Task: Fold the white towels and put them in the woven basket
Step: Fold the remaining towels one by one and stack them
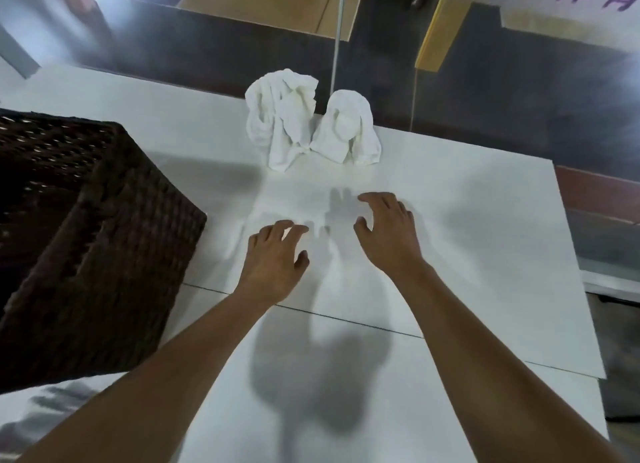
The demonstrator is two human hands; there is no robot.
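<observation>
two crumpled towels (pixel 311 123) beyond both empty hands (pixel 273 258).

A single head-worn camera is looking forward and steeply down, close over the white counter (pixel 467 220), taking in both forearms, with the left hand (pixel 273 254) and right hand (pixel 388 230) near centre.

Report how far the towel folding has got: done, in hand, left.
Done: nothing visible; no folded towel shows, though the woven basket's inside is too dark to check. In hand: neither the left hand nor the right hand holds anything; both are over the white table. Left: both crumpled white towels at the far edge need folding and placing in the basket.
</observation>
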